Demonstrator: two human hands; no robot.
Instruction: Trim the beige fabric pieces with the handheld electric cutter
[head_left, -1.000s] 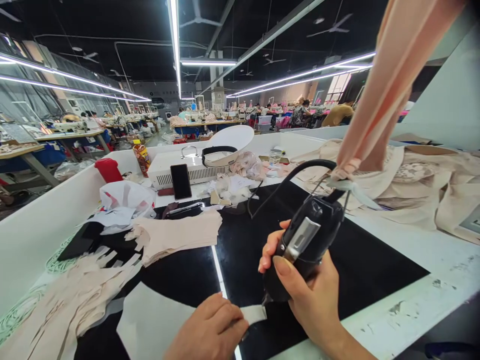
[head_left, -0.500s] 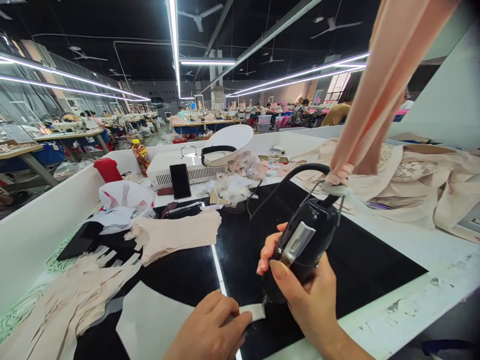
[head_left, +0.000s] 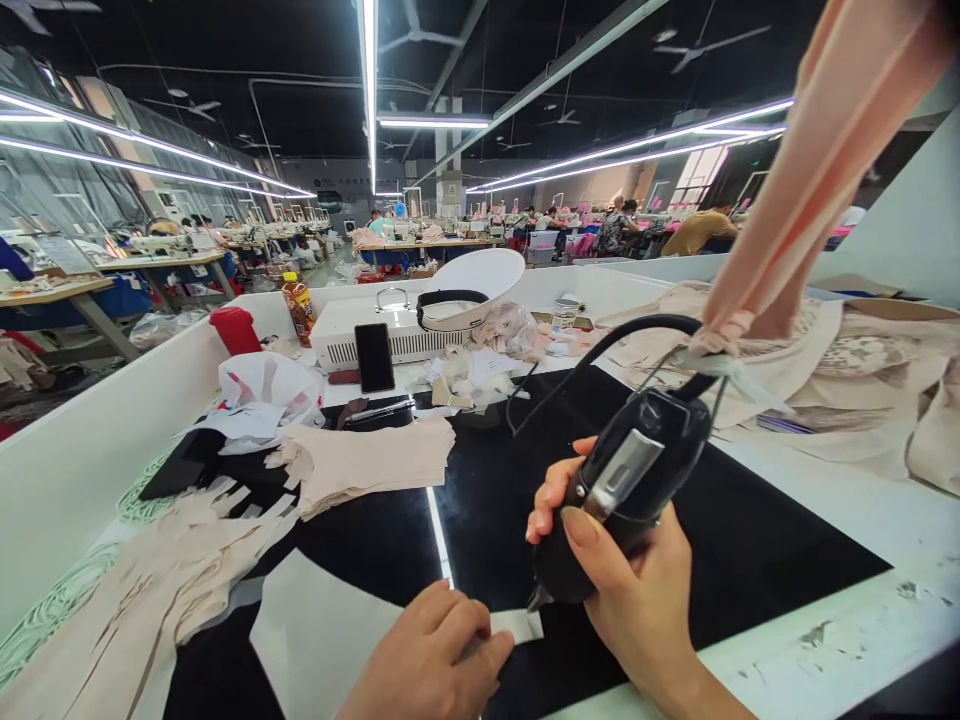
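We are holding a black tool point(head_left: 626, 485) in our right hand point(head_left: 649, 590), with the fingers wrapped around it and the thumb lying along the near side. The tool is leaning, and its thin tip is pointing down at the end of a pale strip point(head_left: 525, 626), but we cannot tell if it is touching. Our left hand point(head_left: 431, 655) is lying over the strip with its fingers bent down on it; we cannot tell if they are pinching it. The strip is lying on a shiny black sheet point(head_left: 757, 535) on top of the white counter point(head_left: 862, 500). A bigger pale piece point(head_left: 319, 630) is lying flat to the left, partly hiding under our left hand. A peach cloth point(head_left: 795, 190) is hanging down and is tied near the top of the tool. Farther left, long beige strips point(head_left: 172, 590) are lying in a messy heap, and a neat beige stack point(head_left: 375, 458) is sitting behind the bigger piece. Behind that stack, a dark phone point(head_left: 375, 358) is leaning on a white box point(head_left: 349, 335), and a white visor point(head_left: 454, 312) is resting on the box.
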